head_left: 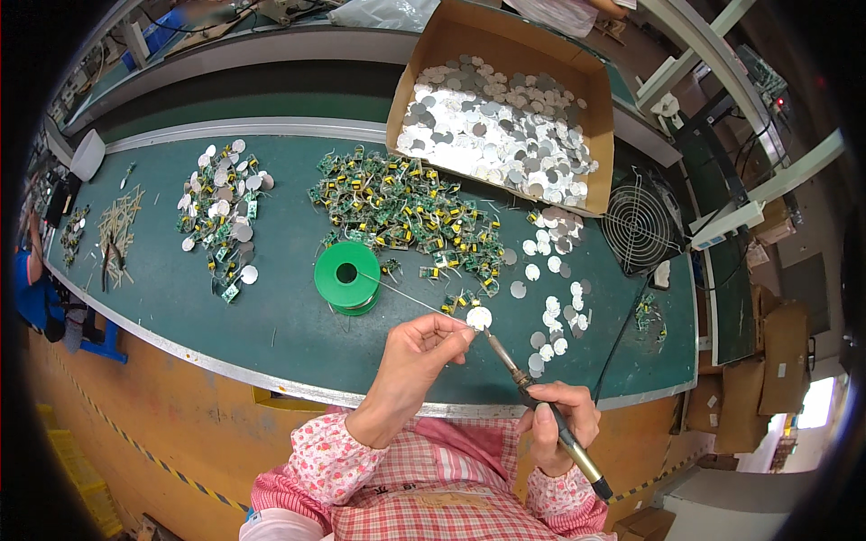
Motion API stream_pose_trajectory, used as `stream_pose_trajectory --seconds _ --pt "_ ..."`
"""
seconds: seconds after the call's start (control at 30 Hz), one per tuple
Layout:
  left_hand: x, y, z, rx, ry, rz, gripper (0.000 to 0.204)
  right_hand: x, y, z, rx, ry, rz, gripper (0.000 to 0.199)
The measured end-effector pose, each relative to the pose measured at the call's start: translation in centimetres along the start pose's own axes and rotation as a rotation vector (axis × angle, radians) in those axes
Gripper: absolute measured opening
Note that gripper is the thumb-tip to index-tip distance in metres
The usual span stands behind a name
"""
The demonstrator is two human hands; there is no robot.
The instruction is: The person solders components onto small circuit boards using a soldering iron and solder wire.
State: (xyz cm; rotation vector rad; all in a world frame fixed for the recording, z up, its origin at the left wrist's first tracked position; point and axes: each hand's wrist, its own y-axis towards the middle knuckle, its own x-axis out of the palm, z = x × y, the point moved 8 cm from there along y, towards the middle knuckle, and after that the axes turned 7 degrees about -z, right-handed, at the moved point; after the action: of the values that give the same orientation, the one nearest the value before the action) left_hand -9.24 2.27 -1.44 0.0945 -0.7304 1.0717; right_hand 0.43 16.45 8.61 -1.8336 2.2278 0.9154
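**Currently: Hazards While the Hot Tip Meets the Disc**

Currently the left hand [424, 347] is closed in a pinch on a small round silver disc [479, 317], held just above the green counter [271, 325] in the lower middle of the frame. The right hand [557, 424] is closed around the handle of a soldering iron [541, 410], lower right of centre, with the tip reaching up-left to touch or nearly touch the disc. A thin solder wire [406, 296] runs from the green spool [347, 276], centre frame, to the same point.

Risks, judged from this arrangement:

1. Burn to the fingertips. The pinching fingers sit right beside the tip; the disc is thin metal and probably conducts heat quickly. A long dwell or a small slip could bring the tip onto skin.
2. Poor joint. The disc is held in the air without support. Any tremor in either hand could move it while the solder sets.
3. Wire drift. The solder wire is unsupported between spool and joint; it could spring aside and miss the tip.
4. Stray contact. Loose discs [550, 311] lie just right of the work, and a heap of small green circuit boards [406, 212] lies above it. A wide withdrawal of the iron could touch or scatter them.
5. Cable snag. A dark cable [622, 338] crosses the counter near the right hand and could catch the iron.
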Motion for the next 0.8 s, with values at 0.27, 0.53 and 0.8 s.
stream_pose_trajectory --seconds 0.27,0.53,0.8 --pt "0.2 -0.1 -0.1 -0.004 -0.002 -0.006 0.012 0.3 0.3 0.0 -0.045 0.003 -0.015 0.017" --pt "0.3 -0.1 -0.1 0.006 -0.020 -0.018 0.011 0.7 0.4 -0.6 -0.095 -0.112 -0.119 0.017" --pt "0.0 0.0 -0.8 -0.022 -0.020 -0.002 0.011 0.3 -1.1 1.1 0.090 0.155 0.067 0.017"
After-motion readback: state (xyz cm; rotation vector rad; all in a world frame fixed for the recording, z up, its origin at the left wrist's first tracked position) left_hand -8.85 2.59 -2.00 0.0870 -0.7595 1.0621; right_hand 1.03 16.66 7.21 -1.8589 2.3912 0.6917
